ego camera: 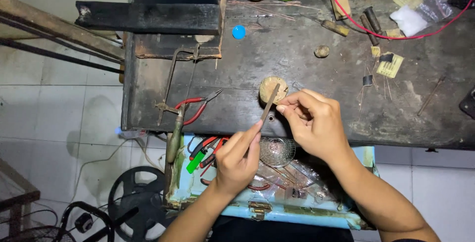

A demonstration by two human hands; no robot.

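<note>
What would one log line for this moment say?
left hand: holds flat file | right hand: pinches small piece at file tip | file over round wooden peg | dark workbench

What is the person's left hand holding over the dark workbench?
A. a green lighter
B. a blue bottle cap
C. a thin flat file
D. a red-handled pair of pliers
C: the left hand grips a thin flat file slanting up toward the right hand; the red-handled pliers lie untouched on the bench.
</note>
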